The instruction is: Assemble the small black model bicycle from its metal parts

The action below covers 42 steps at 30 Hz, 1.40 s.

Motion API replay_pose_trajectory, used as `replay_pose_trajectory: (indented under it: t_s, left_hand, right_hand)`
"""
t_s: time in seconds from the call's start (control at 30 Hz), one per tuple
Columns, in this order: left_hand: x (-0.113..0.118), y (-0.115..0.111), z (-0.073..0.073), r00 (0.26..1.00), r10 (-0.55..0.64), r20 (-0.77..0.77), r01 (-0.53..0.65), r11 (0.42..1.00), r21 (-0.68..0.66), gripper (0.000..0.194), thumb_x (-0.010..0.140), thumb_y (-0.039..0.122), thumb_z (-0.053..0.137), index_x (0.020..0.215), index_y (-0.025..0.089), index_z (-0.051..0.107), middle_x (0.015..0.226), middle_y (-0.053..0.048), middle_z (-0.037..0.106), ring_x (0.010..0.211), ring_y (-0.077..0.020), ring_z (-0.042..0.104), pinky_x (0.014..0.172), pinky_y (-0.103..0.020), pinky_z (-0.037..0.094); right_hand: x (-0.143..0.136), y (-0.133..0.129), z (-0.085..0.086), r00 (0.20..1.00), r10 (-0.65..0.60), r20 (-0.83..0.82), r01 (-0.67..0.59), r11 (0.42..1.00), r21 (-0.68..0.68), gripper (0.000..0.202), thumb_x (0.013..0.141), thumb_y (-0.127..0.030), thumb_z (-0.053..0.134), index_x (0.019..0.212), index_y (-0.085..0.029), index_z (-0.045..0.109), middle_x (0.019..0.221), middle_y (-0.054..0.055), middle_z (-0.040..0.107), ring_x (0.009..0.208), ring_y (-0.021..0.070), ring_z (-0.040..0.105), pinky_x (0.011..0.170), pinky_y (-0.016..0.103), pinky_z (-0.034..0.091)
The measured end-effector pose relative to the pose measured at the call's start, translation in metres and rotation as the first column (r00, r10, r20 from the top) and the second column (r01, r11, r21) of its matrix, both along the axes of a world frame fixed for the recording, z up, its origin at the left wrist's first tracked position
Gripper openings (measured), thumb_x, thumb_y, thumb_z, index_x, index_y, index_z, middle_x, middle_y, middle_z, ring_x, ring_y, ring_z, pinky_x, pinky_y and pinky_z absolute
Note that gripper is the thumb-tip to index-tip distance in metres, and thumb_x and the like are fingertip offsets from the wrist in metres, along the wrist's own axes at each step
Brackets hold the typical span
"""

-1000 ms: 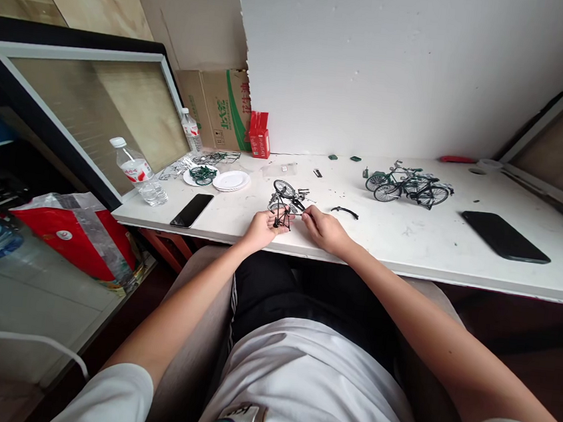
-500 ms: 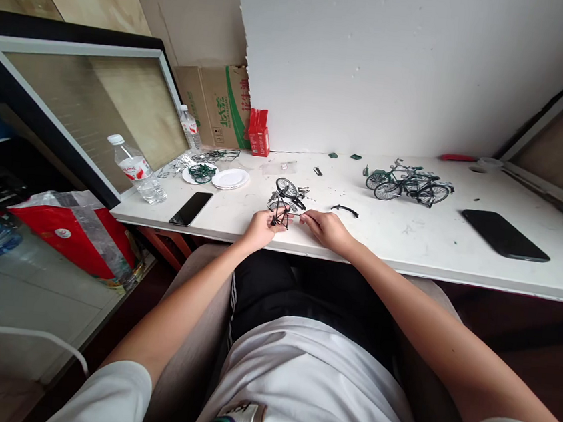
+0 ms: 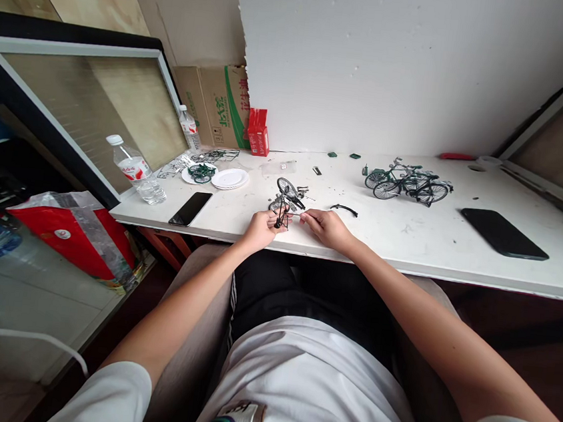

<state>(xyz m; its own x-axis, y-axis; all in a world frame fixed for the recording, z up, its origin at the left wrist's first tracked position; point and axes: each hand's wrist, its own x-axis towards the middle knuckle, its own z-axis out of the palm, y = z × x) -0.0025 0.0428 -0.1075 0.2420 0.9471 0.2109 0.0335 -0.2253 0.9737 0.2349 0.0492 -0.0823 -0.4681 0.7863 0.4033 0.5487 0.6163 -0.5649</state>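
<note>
My left hand (image 3: 260, 230) is closed around a small black model bicycle frame (image 3: 283, 220), holding it near the table's front edge. Just to the right, the fingertips of my right hand (image 3: 327, 228) pinch a thin rod-like piece (image 3: 297, 215) pointing at the frame. Its exact kind is too small to make out. Right behind the frame lie model bicycle wheels (image 3: 286, 187) and small loose parts (image 3: 303, 192). A curved black strip (image 3: 344, 209) rests beyond my right hand.
Assembled model bicycles (image 3: 412, 186) stand at right, behind a black phone (image 3: 504, 233). At left are another phone (image 3: 190, 209), water bottles (image 3: 137, 170), a white plate (image 3: 229, 179) and green bicycle parts (image 3: 201, 173). A red box (image 3: 259, 132) stands against the wall.
The bicycle frame has turned slightly in my left hand. My right hand keeps its pinch and has hardly moved.
</note>
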Motion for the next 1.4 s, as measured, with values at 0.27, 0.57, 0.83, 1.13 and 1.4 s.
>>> replay_pose_trajectory:
  t_s: [0.27, 0.57, 0.83, 1.13, 1.4]
  left_hand:
    - [0.000, 0.002, -0.003, 1.000, -0.009, 0.009, 0.009, 1.000, 0.005, 0.073, 0.070, 0.026, 0.094, 0.138, 0.013, 0.070, 0.124, -0.018, 0.080, 0.126, -0.0357, 0.074, 0.119, -0.057, 0.051]
    - [-0.003, 0.002, 0.001, 0.998, -0.046, 0.038, 0.047, 0.999, -0.007, 0.082, 0.077, 0.031, 0.091, 0.150, 0.014, 0.060, 0.134, -0.021, 0.076, 0.123, -0.0332, 0.075, 0.115, -0.051, 0.055]
    - [-0.001, -0.004, 0.012, 0.996, -0.036, 0.078, 0.036, 0.999, -0.004, 0.068, 0.079, 0.030, 0.085, 0.142, 0.013, 0.065, 0.136, -0.019, 0.075, 0.129, -0.0340, 0.072, 0.115, -0.047, 0.055]
    - [-0.008, 0.003, 0.013, 0.989, -0.091, 0.120, 0.098, 0.994, -0.057, 0.072, 0.080, 0.026, 0.084, 0.148, 0.018, 0.063, 0.148, -0.019, 0.069, 0.122, -0.0314, 0.076, 0.112, -0.047, 0.056]
    - [-0.022, 0.005, 0.022, 0.957, -0.221, 0.189, 0.248, 0.960, -0.131, 0.069, 0.072, 0.030, 0.097, 0.133, 0.015, 0.071, 0.139, -0.021, 0.074, 0.121, -0.0359, 0.076, 0.112, -0.049, 0.056]
  right_hand:
    - [0.000, 0.000, -0.001, 1.000, -0.009, 0.005, 0.009, 1.000, -0.006, 0.055, 0.109, -0.060, 0.040, 0.089, -0.019, 0.070, 0.064, 0.003, 0.063, 0.060, 0.0168, 0.050, 0.064, 0.030, 0.036]
    - [-0.004, -0.003, 0.001, 0.999, -0.036, 0.039, 0.036, 0.999, 0.008, 0.051, 0.112, -0.053, 0.037, 0.101, -0.017, 0.071, 0.083, 0.010, 0.075, 0.067, 0.0201, 0.061, 0.070, 0.031, 0.042]
    - [-0.005, -0.005, 0.000, 0.992, -0.024, 0.123, 0.022, 1.000, 0.023, 0.042, 0.113, -0.045, 0.040, 0.101, -0.018, 0.070, 0.090, 0.012, 0.077, 0.072, 0.0214, 0.065, 0.071, 0.031, 0.041]
    - [-0.007, -0.005, -0.003, 0.972, -0.065, 0.227, 0.045, 0.995, 0.091, 0.041, 0.113, -0.045, 0.042, 0.099, -0.018, 0.070, 0.087, 0.012, 0.076, 0.069, 0.0214, 0.062, 0.067, 0.031, 0.034]
    - [-0.008, -0.007, -0.002, 0.956, -0.089, 0.278, 0.062, 0.993, 0.102, 0.038, 0.113, -0.041, 0.042, 0.102, -0.018, 0.070, 0.090, 0.012, 0.077, 0.071, 0.0217, 0.064, 0.068, 0.031, 0.033]
